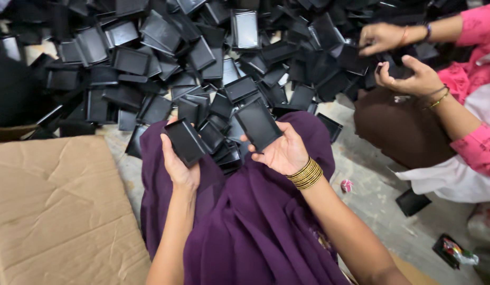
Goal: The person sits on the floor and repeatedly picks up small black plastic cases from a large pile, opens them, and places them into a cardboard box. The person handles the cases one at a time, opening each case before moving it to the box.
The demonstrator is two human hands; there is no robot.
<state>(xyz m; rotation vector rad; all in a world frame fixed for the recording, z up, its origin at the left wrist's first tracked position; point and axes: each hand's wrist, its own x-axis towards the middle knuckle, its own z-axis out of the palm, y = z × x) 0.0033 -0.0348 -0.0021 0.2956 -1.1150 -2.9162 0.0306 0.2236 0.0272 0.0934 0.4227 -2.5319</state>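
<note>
— Gripping one each: the left hand (pixel 177 164) closes thumb and fingers on the edges of a black tray (pixel 185 141), and the right hand (pixel 281 153) cups a second black tray (pixel 258 125) on its fingers, thumb at the near edge.

— How do the two lie?

— Side by side over the purple cloth (pixel 255 227), well apart. Both long axes run near to far, tilted a little leftward at the far end; the right one sits slightly farther.

— And the rest?

— More trays lie between the hands, nearer the left, with the big pile of trays (pixel 166 58) beyond. Far right, another person's hands (pixel 398 58) work at that pile. Cardboard (pixel 55 211) lies near left.
</note>
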